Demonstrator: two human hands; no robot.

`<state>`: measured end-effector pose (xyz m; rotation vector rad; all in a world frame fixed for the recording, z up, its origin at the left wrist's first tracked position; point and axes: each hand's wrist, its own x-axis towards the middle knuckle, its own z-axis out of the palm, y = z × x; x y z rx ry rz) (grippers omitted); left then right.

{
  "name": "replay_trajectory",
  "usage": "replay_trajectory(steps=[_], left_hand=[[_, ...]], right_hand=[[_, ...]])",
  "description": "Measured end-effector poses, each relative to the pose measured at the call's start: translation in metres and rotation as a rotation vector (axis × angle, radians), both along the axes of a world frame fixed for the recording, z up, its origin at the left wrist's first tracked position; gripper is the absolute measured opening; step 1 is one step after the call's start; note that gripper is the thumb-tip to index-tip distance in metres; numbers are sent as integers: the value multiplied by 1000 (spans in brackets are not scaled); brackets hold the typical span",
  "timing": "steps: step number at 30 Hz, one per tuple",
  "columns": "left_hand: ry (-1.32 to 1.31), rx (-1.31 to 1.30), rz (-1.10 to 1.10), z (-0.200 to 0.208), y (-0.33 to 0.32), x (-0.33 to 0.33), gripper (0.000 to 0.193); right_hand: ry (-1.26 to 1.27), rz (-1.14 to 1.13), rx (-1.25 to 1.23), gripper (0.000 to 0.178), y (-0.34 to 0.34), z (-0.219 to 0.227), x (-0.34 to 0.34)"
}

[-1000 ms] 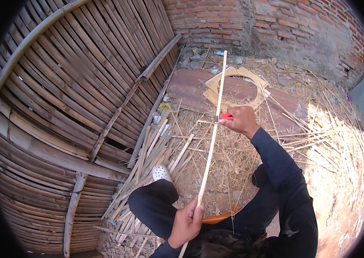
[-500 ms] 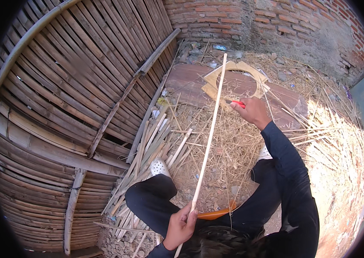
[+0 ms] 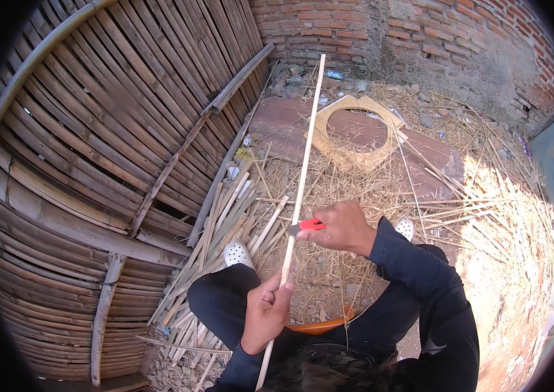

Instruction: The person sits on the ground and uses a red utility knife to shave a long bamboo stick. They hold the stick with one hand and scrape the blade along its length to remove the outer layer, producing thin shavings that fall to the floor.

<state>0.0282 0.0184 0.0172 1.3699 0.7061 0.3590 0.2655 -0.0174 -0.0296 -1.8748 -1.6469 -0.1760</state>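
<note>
My left hand (image 3: pixel 268 310) is closed around the lower part of a long pale bamboo strip (image 3: pixel 308 153), which slants up and away from my lap. In my right hand (image 3: pixel 343 228) is a knife with a red handle (image 3: pixel 311 224). Its dark blade meets the strip, or lies right beside it, a little above my left hand. Past the strip's middle, a wooden board with a round hole (image 3: pixel 385 117) rests on a brown panel (image 3: pixel 277 127) on the ground.
Cut bamboo strips (image 3: pixel 215 245) are heaped left of my white shoe (image 3: pixel 238 253). Shavings (image 3: pixel 335 189) cover the ground ahead. A slatted bamboo wall (image 3: pixel 94 117) stands at left, a brick wall (image 3: pixel 322 29) at the back. Something orange (image 3: pixel 321 326) lies between my legs.
My right hand has drawn the knife back toward me, to nearer my left hand. The strip's far end has swung left and upward. My left hand has risen slightly to the left.
</note>
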Motion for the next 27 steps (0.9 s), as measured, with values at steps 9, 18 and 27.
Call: replay_trajectory(steps=[9,18,27], left_hand=[[17,172,-11,-4,-5,-8,37],[2,66,16,-6,-1,-8,35],[-5,11,-52,-4,-20,-21,37]], right_hand=[[44,-188,-50,69,24,3,35],[-82,6,-16,67,13,-18,2],[13,-337,-100,67,30,-12,77]])
